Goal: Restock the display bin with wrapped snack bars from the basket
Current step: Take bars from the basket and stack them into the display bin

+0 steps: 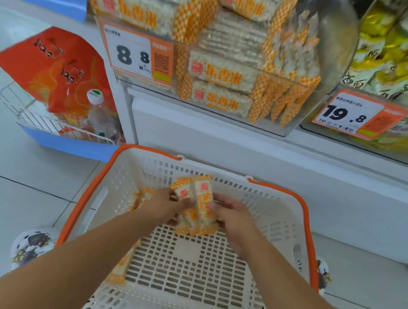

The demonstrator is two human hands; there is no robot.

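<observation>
Inside the basket (125, 178), left hand (167, 204) and right hand (231, 216) together grip a snack-bar bundle (199, 204) between them.

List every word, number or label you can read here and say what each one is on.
"8 8": price tag on the clear display bin.
"乐香米": wrapped snack bars in that bin.
"19.8": price tag on the neighbouring bin.
Small print and QR codes on both tags, the red bag and the bars in the hands: too blurred to read.
</observation>
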